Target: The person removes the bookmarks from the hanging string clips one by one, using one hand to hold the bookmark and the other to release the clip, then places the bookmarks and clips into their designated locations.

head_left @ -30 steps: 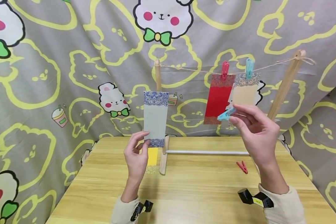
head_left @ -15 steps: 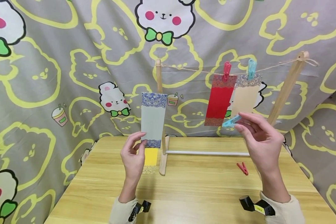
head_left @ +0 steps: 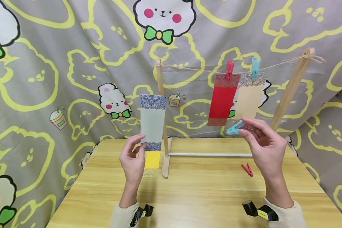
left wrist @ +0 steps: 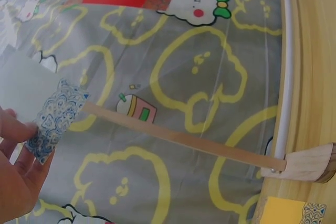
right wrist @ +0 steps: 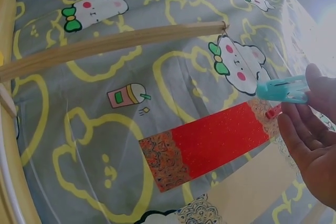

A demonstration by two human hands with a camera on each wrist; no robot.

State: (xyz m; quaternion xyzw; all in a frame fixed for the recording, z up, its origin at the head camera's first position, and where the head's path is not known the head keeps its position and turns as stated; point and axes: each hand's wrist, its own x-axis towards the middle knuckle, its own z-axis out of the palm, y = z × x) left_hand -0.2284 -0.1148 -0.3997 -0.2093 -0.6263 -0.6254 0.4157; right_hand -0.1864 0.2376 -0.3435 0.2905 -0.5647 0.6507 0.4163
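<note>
My left hand (head_left: 133, 158) pinches the lower left edge of a pale blue-grey paper card (head_left: 152, 125) with blue patterned ends, holding it upright in front of the rack's left post (head_left: 161, 82). In the left wrist view the thumb lies on the card's patterned end (left wrist: 58, 116). My right hand (head_left: 265, 142) pinches a light blue clothespin (head_left: 235, 128) between thumb and fingers. A red card (head_left: 222, 101) hangs from the string (head_left: 193, 69) by a red clothespin (head_left: 229, 69). Beside it, a cream card (head_left: 249, 98) hangs from a blue clothespin (head_left: 255, 67).
A red clothespin (head_left: 247, 170) lies on the wooden table (head_left: 202, 196). A yellow card (head_left: 153, 160) lies near the foot of the left post. The rack has a right post (head_left: 292, 88) and a white lower bar (head_left: 211, 154). A patterned curtain (head_left: 74, 72) hangs behind.
My left hand has moved slightly left with the pale card. My right hand has moved a little down and to the right, still holding the blue clothespin.
</note>
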